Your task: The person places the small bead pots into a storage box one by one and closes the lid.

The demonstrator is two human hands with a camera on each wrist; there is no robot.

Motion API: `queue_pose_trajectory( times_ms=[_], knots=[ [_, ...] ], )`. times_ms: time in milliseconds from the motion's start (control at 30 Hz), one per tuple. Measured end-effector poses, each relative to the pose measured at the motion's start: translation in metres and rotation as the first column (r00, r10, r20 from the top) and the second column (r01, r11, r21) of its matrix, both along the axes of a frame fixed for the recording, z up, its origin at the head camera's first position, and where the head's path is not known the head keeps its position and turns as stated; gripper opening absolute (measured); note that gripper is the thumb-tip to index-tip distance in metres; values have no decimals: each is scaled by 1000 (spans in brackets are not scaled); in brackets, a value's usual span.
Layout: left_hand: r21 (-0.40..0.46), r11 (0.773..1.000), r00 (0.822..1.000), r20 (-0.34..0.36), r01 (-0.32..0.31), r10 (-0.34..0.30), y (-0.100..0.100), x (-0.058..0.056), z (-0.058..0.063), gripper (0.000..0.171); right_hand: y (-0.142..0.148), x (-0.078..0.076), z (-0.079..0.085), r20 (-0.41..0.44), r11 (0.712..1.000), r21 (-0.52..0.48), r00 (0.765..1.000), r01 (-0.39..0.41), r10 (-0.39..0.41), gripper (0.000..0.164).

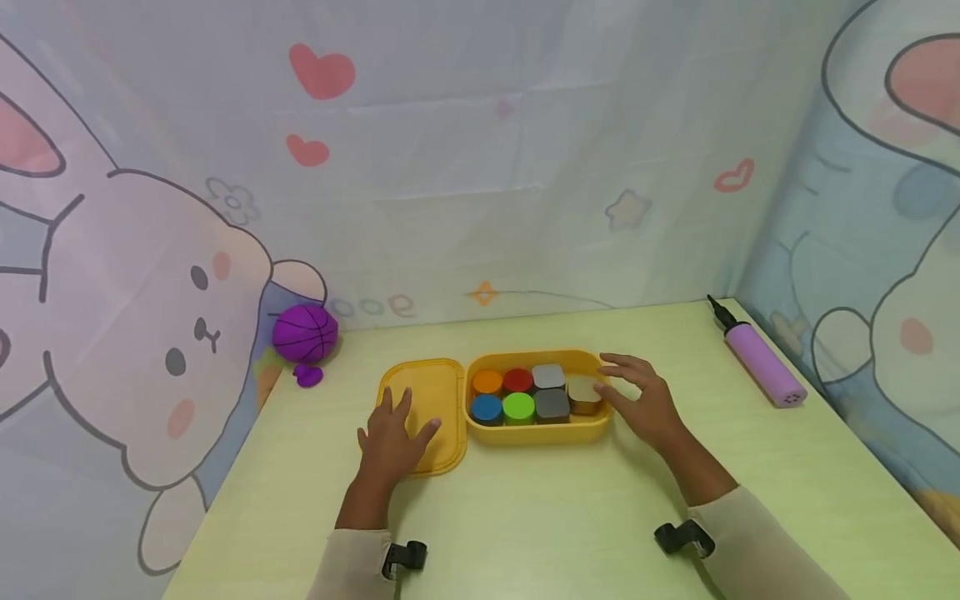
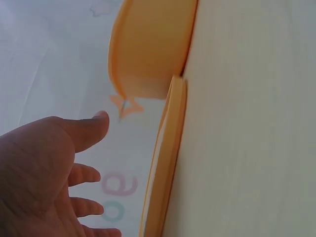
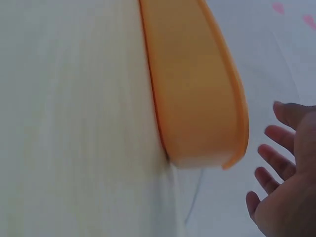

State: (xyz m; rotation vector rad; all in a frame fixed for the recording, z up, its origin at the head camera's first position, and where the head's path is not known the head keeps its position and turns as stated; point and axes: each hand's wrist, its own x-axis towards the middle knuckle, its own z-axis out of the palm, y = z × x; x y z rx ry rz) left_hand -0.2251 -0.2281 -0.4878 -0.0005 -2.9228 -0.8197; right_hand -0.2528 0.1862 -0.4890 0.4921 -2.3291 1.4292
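A yellow box [image 1: 540, 435] stands mid-table with several coloured pieces in it: round-topped orange, red, blue and green [image 1: 519, 407] ones, and squarish grey, dark grey and tan [image 1: 584, 390] ones. Left of it lies a flat yellow lid [image 1: 442, 417]. My left hand [image 1: 390, 442] hovers over the lid, fingers spread and holding nothing; the left wrist view shows a gap between hand and lid edge [image 2: 170, 158]. By the box's right end is my right hand [image 1: 643, 404], its fingers parted, nothing held. The right wrist view shows it apart from the box wall [image 3: 197, 98].
A purple ball [image 1: 305, 333] sits at the table's back left, with a small purple piece [image 1: 307, 376] in front of it. Along the right side lies a lilac hand pump [image 1: 765, 364] with a black nozzle. A printed curtain [image 1: 465, 183] hangs behind the table.
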Motion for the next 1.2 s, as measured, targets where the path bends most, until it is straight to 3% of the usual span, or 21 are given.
queue_pose_trajectory(
  times_ms=[267, 467, 567, 700, 833, 967, 1200],
  knots=[
    [-8, 999, 989, 145, 44, -42, -26, -10, 13, 95, -48, 30, 16, -86, 998, -4, 995, -58, 57, 26],
    [9, 999, 981, 191, 35, -36, -42, -16, 8, 103, -85, 48, 12, -153, 979, 24, 967, -205, 206, 22],
    [28, 999, 983, 181, 27, -31, -47, -18, 6, 111, -100, 54, 11, -124, 961, 32, 953, -273, 275, 21],
    [89, 996, 990, 138, 19, -31, -56, -21, -7, 120, -116, 60, 11, 24, 938, 39, 939, -344, 344, 22],
    [99, 995, 993, 113, 17, -28, -62, -26, -26, 118, -126, 61, 8, 207, 899, 19, 881, -438, 425, 32],
    [71, 997, 996, 89, 7, -13, -67, -34, -39, 112, -136, 58, 3, 325, 856, 16, 812, -517, 485, 43],
    [76, 997, 995, 94, -23, 16, -64, -30, -39, 101, -144, 59, -8, 508, 788, 83, 706, -610, 494, 63]
  ],
)
